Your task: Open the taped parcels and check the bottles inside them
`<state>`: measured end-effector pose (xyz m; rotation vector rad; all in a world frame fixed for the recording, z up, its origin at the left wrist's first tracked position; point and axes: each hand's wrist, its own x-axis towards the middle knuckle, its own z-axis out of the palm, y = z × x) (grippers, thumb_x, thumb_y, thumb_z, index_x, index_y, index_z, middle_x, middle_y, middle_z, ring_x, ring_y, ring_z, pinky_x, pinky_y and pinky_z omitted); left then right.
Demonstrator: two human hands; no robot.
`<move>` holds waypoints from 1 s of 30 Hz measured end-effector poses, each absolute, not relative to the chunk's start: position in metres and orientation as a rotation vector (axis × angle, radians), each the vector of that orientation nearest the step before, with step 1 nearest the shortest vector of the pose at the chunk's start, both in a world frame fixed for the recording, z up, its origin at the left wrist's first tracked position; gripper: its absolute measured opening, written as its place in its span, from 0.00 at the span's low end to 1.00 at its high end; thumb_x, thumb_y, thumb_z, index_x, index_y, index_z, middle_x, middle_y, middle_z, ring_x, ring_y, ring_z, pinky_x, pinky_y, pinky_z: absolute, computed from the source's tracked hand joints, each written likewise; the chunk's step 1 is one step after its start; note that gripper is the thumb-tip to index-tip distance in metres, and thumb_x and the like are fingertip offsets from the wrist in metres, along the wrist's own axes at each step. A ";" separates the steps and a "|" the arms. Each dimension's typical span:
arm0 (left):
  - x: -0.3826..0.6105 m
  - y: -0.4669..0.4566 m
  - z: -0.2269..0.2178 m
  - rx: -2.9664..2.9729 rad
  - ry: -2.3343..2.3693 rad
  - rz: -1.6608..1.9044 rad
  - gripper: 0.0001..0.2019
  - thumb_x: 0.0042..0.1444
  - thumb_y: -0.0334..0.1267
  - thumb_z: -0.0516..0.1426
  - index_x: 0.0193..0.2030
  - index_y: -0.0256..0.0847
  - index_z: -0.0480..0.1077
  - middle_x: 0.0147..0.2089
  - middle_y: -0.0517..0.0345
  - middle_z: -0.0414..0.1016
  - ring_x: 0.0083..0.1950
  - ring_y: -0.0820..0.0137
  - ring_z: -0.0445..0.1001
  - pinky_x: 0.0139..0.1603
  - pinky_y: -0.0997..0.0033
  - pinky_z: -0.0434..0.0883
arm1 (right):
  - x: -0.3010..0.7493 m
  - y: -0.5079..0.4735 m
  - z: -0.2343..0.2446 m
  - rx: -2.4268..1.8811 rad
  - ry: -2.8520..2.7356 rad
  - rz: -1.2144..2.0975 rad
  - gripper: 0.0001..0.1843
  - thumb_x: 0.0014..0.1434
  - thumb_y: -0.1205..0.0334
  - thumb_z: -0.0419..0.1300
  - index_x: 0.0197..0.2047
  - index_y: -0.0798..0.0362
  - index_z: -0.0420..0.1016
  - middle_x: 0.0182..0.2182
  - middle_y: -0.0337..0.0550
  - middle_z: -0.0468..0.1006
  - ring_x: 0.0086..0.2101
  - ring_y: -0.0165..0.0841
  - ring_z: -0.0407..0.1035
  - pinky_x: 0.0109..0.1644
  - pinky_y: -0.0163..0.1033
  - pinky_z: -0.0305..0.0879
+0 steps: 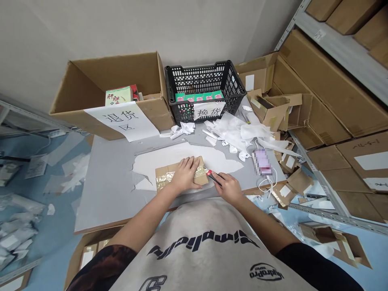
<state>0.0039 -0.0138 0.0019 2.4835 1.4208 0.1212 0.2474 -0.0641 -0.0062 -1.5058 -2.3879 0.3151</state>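
- Grey printed T-shirt (200, 246) is leaning over the bench (106, 190).
- Left hand (186, 174) is pressing spread onto a taped cardboard parcel (162, 178), lying on white paper (182, 155).
- Right hand (228, 187) is gripping a red-tipped black cutter (214, 178) beside the tape.

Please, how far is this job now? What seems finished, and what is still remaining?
Done, it seems: green-topped packs stand in the black basket, and torn white wrapping lies on the table. In hand: the left hand presses a parcel while the right hand holds a cutter at its tape. Left: the parcel looks unopened.
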 end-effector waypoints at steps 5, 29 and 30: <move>0.003 -0.013 0.003 2.480 1.413 0.116 0.62 0.35 0.66 0.65 0.72 0.39 0.45 0.70 0.36 0.53 0.70 0.43 0.52 0.70 0.45 0.47 | 0.263 -0.053 0.000 -1.362 -2.521 0.437 0.25 0.64 0.61 0.56 0.64 0.46 0.66 0.44 0.46 0.78 0.41 0.37 0.71 0.49 0.40 0.67; -0.004 0.020 0.021 2.628 0.905 -0.116 0.56 0.34 0.44 0.71 0.71 0.47 0.50 0.74 0.47 0.48 0.74 0.46 0.42 0.72 0.48 0.41 | 0.244 -0.008 -0.019 -1.765 -1.301 1.094 0.30 0.48 0.41 0.65 0.48 0.53 0.74 0.41 0.47 0.78 0.37 0.37 0.70 0.42 0.42 0.66; -0.008 0.019 0.024 2.637 0.864 -0.114 0.52 0.36 0.39 0.70 0.70 0.50 0.53 0.74 0.50 0.48 0.74 0.47 0.40 0.72 0.48 0.42 | 0.240 0.001 -0.018 -1.714 -1.261 1.143 0.30 0.47 0.41 0.66 0.47 0.53 0.75 0.43 0.48 0.78 0.36 0.36 0.70 0.40 0.41 0.66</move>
